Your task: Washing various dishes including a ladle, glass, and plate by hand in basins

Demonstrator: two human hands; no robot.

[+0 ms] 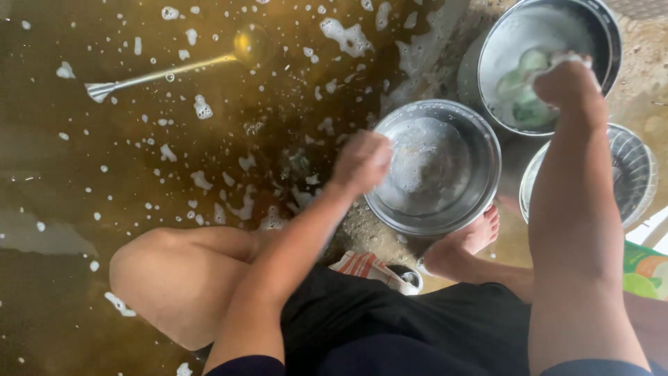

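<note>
Over wet, foam-flecked ground, a crouching person is washing metalware. L hand [362,161] is closing into a loose fist at the near rim of the middle steel bowl [435,167], which is sitting on the ground w/ suds inside; whether the fingers are actually pinching the rim cannot be told, as motion blur is hiding them. R hand [569,83] is gripping a pale green scrub pad [527,97] and is pressing it inside the deep steel pot [550,59], top right.

Step in hand, by judgement: scrubbing pot interior while bowl is being steadied. Next move is calling for a firm hold on the slick rim and full pad contact w/ the pot wall.

Ribbed steel basin [630,177] is lying just right of the forearm. Long-handled ladle [174,69] is lying well apart, upper left.

Packages: green-and-orange pouch [646,268] at right edge; red-striped cloth [365,266] near the bare foot [470,240].
</note>
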